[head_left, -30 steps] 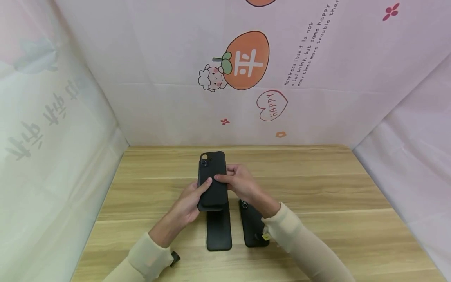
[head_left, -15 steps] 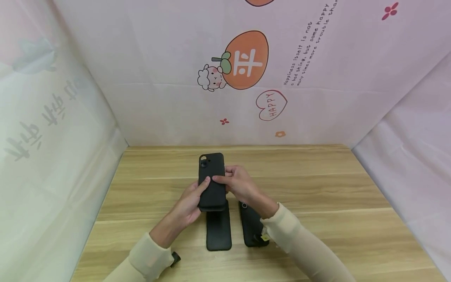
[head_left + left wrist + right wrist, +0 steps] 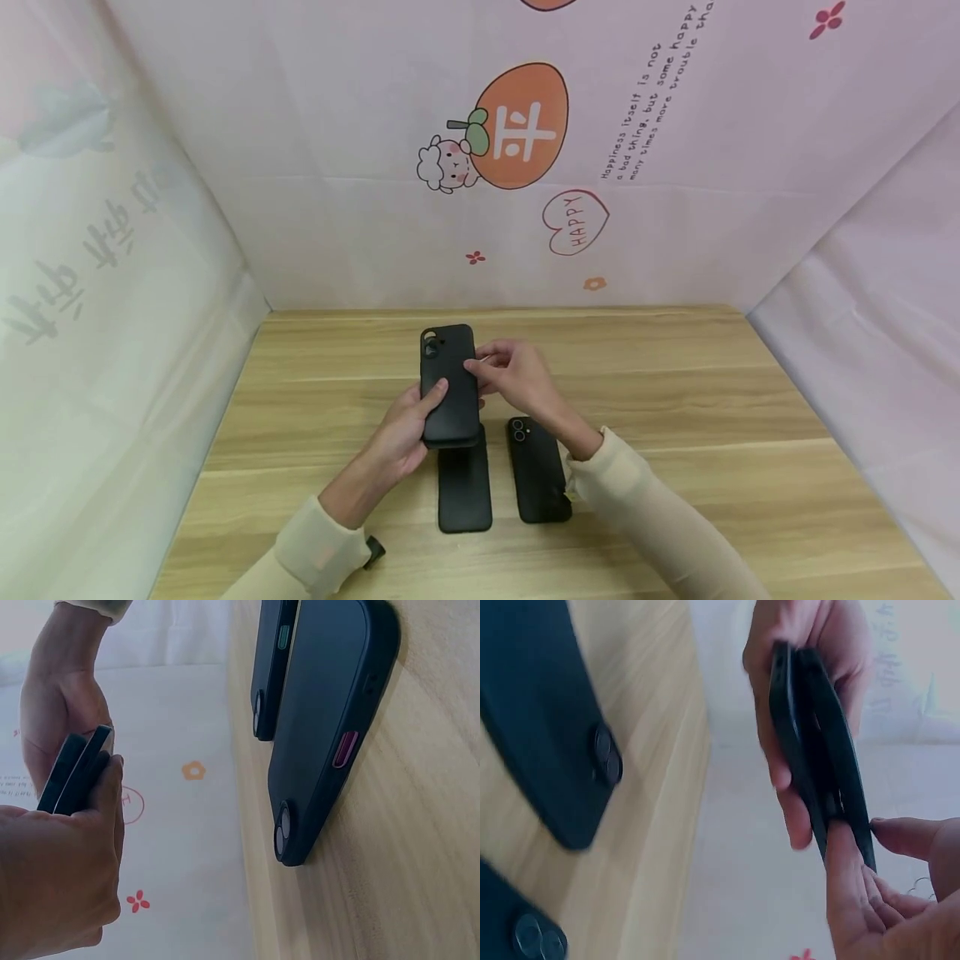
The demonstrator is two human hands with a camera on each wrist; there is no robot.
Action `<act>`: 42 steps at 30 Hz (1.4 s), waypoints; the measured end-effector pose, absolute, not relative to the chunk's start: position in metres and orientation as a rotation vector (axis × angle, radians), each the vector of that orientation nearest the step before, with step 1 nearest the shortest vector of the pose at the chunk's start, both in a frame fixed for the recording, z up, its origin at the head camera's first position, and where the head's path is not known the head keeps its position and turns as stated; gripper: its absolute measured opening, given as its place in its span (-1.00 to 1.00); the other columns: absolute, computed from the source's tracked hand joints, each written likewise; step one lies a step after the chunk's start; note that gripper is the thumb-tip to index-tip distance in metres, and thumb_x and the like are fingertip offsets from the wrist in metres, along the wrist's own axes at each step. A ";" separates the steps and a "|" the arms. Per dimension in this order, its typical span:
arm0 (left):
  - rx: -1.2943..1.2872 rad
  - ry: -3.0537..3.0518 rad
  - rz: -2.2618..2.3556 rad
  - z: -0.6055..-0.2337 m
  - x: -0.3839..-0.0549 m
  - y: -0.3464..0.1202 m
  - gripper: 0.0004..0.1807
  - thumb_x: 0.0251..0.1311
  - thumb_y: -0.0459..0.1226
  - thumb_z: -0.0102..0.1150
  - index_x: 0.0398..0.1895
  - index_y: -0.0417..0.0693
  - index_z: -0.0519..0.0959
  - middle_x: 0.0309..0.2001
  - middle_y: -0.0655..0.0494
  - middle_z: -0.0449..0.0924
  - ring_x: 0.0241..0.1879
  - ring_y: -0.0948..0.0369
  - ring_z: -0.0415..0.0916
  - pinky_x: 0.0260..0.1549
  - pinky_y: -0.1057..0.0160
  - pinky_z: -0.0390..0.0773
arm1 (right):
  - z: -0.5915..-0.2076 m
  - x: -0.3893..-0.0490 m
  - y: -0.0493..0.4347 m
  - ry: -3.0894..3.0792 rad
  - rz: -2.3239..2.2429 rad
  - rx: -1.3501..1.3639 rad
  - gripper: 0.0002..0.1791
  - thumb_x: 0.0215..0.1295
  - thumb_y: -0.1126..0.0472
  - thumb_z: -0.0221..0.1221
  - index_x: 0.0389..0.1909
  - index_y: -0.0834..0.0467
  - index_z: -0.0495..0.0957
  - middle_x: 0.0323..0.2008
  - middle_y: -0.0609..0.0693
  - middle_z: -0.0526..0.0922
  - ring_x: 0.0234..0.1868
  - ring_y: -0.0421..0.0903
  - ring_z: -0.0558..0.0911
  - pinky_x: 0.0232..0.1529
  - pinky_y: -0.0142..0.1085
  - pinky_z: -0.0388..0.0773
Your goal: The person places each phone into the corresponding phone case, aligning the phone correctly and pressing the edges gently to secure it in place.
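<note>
My left hand [image 3: 397, 429] grips a black phone case [image 3: 452, 404] together with a second black phone-shaped slab behind it, thumb across the case's back. A round camera cut-out shows at the case's top left. In the right wrist view a narrow gap runs between the case [image 3: 844, 742] and the slab [image 3: 786, 712]. My right hand [image 3: 521, 379] pinches the case's right edge, its thumb outside and a finger [image 3: 847, 859] reaching into that gap. Both pieces are held up above the table. Their facing sides are mostly hidden.
Two black phones lie on the wooden table [image 3: 330, 417]: one [image 3: 465, 492] partly below the held pieces, another [image 3: 538, 479] near my right wrist, its two lenses showing. Printed cloth walls [image 3: 360, 242] enclose the back and sides.
My right hand has slid slightly up along the case's right edge and its thumb has drawn back toward that edge. The left hand keeps its grip. More of the right-hand phone is uncovered.
</note>
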State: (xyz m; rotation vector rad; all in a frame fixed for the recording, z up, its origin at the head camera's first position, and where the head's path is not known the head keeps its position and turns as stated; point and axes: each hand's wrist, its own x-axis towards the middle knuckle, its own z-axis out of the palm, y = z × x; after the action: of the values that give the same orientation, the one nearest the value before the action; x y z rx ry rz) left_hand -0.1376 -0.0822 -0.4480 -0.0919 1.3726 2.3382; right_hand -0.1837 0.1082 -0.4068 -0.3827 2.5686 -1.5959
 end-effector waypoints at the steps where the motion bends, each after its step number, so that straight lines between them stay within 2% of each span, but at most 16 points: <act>1: -0.090 1.373 2.341 -0.448 -0.137 -0.082 -0.46 0.74 -0.17 -0.22 0.60 -0.23 0.14 0.35 -0.31 0.52 0.24 0.03 0.64 0.17 0.08 0.67 | -0.407 -0.184 0.109 2.626 -1.557 -0.411 -0.78 0.41 0.20 0.39 -0.08 0.27 0.75 -0.35 0.08 0.82 -0.44 -0.06 0.80 -0.33 -0.18 0.79; 4: -0.063 1.370 2.346 -0.448 -0.135 -0.084 -0.47 0.73 -0.19 -0.20 0.60 -0.21 0.16 0.32 -0.30 0.57 0.24 0.03 0.65 0.18 0.07 0.67 | -0.405 -0.187 0.112 2.705 -1.508 -0.464 -0.80 0.43 0.20 0.38 -0.11 0.28 0.75 -0.34 0.11 0.81 -0.42 -0.05 0.79 -0.36 -0.21 0.78; 11: 0.028 1.368 2.304 -0.448 -0.130 -0.088 -0.48 0.73 -0.17 -0.18 0.62 -0.11 0.18 0.40 -0.33 0.49 0.42 -0.10 0.48 0.25 0.08 0.63 | -0.399 -0.202 0.118 2.393 -1.671 -0.325 -0.62 0.52 0.07 0.30 0.10 0.30 0.70 -0.11 0.18 0.81 -0.16 0.03 0.83 -0.07 -0.08 0.79; 16: 0.055 1.396 2.258 -0.448 -0.126 -0.085 -0.46 0.73 -0.16 -0.17 0.63 -0.13 0.15 0.39 -0.28 0.53 0.43 -0.13 0.45 0.27 0.06 0.61 | -0.396 -0.210 0.118 2.180 -1.749 -0.218 -0.59 0.50 0.04 0.32 0.12 0.30 0.69 -0.10 0.17 0.79 -0.16 0.01 0.82 0.03 -0.08 0.77; 23: 0.073 1.441 2.211 -0.448 -0.119 -0.081 -0.45 0.71 -0.14 -0.10 0.59 -0.18 0.19 0.39 -0.30 0.51 0.36 -0.01 0.55 0.27 0.07 0.61 | -0.393 -0.210 0.112 2.100 -1.745 -0.226 -0.68 0.51 0.10 0.30 0.03 0.29 0.74 -0.08 0.11 0.75 -0.17 -0.06 0.73 0.04 -0.05 0.75; 26: 0.088 1.434 2.206 -0.448 -0.119 -0.080 -0.46 0.71 -0.14 -0.10 0.59 -0.17 0.20 0.38 -0.28 0.52 0.36 -0.01 0.55 0.27 0.07 0.61 | -0.393 -0.208 0.111 2.117 -1.749 -0.232 -0.71 0.51 0.13 0.31 -0.01 0.29 0.75 -0.09 0.09 0.76 -0.20 -0.08 0.72 -0.02 -0.10 0.76; 32: 0.097 1.426 2.208 -0.447 -0.117 -0.081 -0.46 0.70 -0.18 -0.09 0.59 -0.18 0.18 0.41 -0.34 0.48 0.34 0.02 0.56 0.25 0.08 0.62 | -0.393 -0.207 0.110 2.130 -1.754 -0.232 -0.72 0.50 0.18 0.32 0.04 0.29 0.74 -0.08 0.11 0.78 -0.22 -0.08 0.75 -0.09 -0.20 0.77; 42: 0.119 1.417 2.212 -0.444 -0.117 -0.083 -0.47 0.69 -0.25 -0.08 0.60 -0.17 0.18 0.43 -0.35 0.45 0.36 0.00 0.55 0.25 0.05 0.62 | -0.392 -0.207 0.109 2.141 -1.750 -0.251 -0.74 0.49 0.21 0.32 0.05 0.29 0.73 -0.07 0.13 0.80 -0.21 -0.09 0.77 -0.05 -0.19 0.77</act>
State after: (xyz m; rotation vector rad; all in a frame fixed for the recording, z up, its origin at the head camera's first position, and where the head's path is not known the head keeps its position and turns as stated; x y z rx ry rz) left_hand -0.1169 -0.0826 -0.4444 0.1194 1.4172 2.2118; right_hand -0.2069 0.1091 -0.3924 -0.2510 2.1408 -1.7505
